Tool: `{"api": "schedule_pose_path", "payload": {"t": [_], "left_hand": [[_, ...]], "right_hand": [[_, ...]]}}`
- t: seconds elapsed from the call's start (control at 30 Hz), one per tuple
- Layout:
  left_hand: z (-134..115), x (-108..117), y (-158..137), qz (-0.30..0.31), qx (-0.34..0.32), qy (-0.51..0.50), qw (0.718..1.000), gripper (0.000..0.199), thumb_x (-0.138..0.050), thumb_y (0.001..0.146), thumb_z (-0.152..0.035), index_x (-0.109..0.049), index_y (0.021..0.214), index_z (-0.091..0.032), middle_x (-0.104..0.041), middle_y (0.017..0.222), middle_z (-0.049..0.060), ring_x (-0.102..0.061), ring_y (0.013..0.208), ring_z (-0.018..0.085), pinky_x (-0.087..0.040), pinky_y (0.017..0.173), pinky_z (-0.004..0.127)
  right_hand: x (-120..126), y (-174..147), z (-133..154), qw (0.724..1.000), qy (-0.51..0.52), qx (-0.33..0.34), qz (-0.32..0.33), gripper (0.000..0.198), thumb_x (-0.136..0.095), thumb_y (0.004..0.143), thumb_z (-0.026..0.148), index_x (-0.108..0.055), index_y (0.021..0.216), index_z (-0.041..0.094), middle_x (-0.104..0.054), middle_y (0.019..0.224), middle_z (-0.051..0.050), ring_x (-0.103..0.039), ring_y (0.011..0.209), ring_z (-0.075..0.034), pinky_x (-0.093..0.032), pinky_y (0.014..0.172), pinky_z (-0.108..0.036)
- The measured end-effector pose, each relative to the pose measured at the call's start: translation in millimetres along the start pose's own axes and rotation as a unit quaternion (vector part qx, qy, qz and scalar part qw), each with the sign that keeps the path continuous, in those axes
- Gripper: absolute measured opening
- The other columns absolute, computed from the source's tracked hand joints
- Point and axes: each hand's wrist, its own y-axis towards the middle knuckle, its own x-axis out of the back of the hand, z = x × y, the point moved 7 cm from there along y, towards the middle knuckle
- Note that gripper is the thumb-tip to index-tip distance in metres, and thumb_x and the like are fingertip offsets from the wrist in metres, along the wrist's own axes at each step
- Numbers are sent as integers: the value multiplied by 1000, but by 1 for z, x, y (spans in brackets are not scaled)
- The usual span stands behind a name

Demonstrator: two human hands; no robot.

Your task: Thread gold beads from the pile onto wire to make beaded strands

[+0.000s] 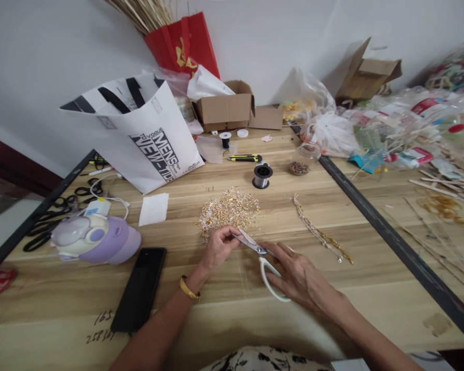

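In the middle of the table, my right hand [297, 273] grips white-handled scissors [271, 281], their slightly parted blades pointing left. My left hand [220, 247], with a gold bangle [189, 288] on its wrist, is pinched closed right at the blade tips. Whatever is between its fingers is too small to make out. Just beyond lies a loose heap of gold and clear beads [232, 206]. Farther right rest beaded strands [313, 226] in silver and gold. A spool of fine wire [261, 176] stands behind the heap.
Left of my arm are a black phone [141, 288], a purple water bottle [100, 239] and a white paper piece [153, 209]. Farther back are a white shopping bag [139, 134], a yellow-black cutter [244, 158], a jar [304, 159] and a cardboard box [226, 109]. Plastic bottles [421, 118] pile up at right.
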Motion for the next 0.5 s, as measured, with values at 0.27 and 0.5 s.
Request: {"api": "schedule_pose_path", "payload": {"t": [0.27, 0.5], "left_hand": [[-13, 1, -1, -9, -54, 82, 995, 5, -64, 67, -15, -62, 63, -13, -63, 63, 1, -55, 61, 11, -43, 59, 21], [-11, 2, -1, -19, -45, 71, 996, 5, -62, 64, -10, -64, 66, -13, -68, 68, 4, -59, 62, 12, -47, 61, 22]], "right_hand": [[2, 0, 10, 998, -66, 17, 9, 44, -54, 84, 21, -41, 126, 21, -59, 98, -7, -60, 82, -20, -51, 69, -31], [4, 1, 10, 997, -72, -8, 11, 42, -52, 85, 21, -41, 126, 21, -60, 99, -7, -61, 84, -21, -51, 71, -33]]}}
